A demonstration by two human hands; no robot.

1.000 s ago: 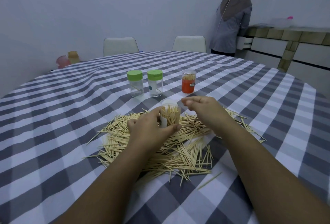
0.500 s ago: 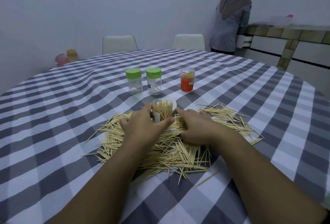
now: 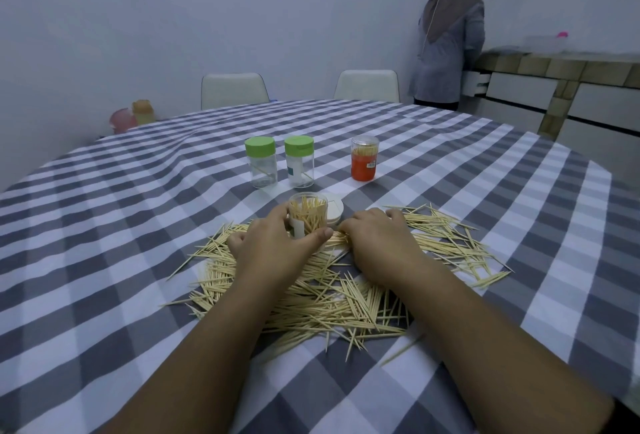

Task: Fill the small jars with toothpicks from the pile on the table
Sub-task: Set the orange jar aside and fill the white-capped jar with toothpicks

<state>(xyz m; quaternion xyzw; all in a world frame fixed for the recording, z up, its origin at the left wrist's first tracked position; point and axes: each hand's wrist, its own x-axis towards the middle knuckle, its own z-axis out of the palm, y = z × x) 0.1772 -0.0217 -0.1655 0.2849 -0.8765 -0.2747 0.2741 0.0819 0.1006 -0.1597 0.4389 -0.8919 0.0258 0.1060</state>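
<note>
clear glossy plastic jar [image 3: 308, 214], wooden toothpicks [image 3: 346, 298], matt cloth tablecloth [image 3: 104, 226].

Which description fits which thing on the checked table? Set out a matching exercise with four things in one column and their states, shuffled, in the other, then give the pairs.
Things
1. open jar
2. orange jar
3. left green-lidded jar
4. white lid

States
A. capped, nearly empty
B. lying flat behind the pile
C. held by the left hand, packed with toothpicks
D. clear-capped, standing to the right of the green-lidded jars

Pairs: 1-C, 2-D, 3-A, 4-B
</note>
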